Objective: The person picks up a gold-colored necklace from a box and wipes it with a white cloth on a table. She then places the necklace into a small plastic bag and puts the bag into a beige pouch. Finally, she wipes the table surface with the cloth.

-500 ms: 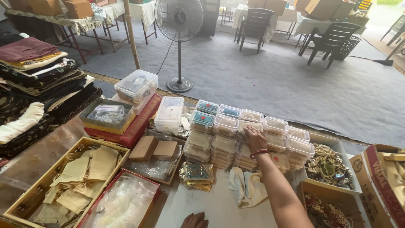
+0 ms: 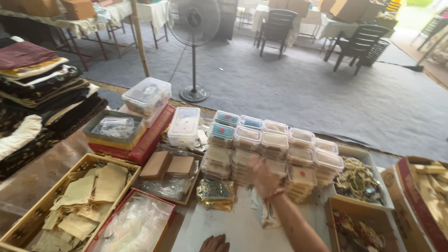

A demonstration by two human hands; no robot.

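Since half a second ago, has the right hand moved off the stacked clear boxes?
Yes. The right hand has pulled back toward the person and lower, from the top of the stacked clear boxes to their near front side.

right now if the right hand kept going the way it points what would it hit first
Most likely the stacks of small clear plastic boxes. The right hand is blurred and reaches up and left at their front; whether it already touches them is unclear.

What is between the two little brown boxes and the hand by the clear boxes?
In the head view, a shiny gold-and-teal packet lies between the brown boxes and the right hand.
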